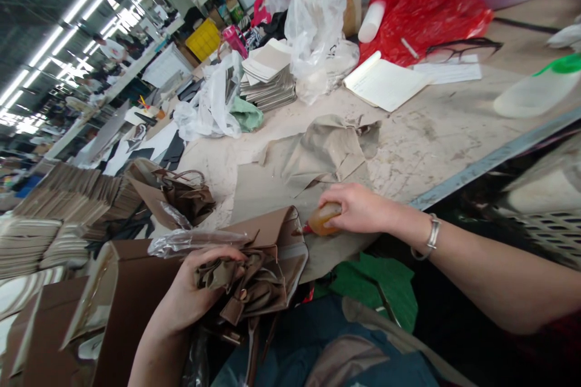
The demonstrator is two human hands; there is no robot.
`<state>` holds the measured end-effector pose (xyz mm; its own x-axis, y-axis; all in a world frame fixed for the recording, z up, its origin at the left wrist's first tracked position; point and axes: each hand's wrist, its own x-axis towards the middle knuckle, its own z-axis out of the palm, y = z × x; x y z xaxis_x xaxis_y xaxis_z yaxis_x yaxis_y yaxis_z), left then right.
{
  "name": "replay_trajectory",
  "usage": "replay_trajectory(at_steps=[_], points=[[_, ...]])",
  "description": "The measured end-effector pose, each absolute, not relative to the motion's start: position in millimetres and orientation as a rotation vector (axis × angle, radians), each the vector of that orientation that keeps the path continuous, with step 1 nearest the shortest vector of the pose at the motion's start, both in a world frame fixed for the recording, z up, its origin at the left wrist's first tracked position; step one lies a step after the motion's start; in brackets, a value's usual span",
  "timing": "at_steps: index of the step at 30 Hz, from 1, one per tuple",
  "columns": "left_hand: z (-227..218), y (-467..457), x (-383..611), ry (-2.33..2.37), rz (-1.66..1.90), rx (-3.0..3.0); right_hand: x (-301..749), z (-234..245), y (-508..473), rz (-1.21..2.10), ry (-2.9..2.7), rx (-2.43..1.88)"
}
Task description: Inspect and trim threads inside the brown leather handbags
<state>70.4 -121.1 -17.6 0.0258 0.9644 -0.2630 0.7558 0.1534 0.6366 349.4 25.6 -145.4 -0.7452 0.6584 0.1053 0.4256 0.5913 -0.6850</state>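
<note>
The left hand [206, 278] grips the bunched khaki fabric [220, 273] of a brown, leather-like bag [265, 227], positioned left of the right hand [354, 208]. The right hand is closed around a rounded, translucent amber bottle [323, 219], its red nozzle [307, 229] near the bag's open side; contact cannot be confirmed. The step in hand appears to be dispensing there. The next move calls for a steady bag and controlled nozzle travel.
</note>
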Motion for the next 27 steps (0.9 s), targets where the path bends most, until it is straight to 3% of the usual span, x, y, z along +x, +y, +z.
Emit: replay_trajectory(at_steps=[12, 18, 27], points=[[-22, -128, 68, 1.769, 0.351, 1.646, 352, -147, 29, 0.747, -2.449, -0.892], [-21, -129, 72, 1.783, 0.357, 1.621, 357, -148, 32, 1.002, -2.538, -0.929], [-21, -138, 77, 1.766, 0.331, 1.655, 360, -132, 17, 0.921, -2.578, -0.783]])
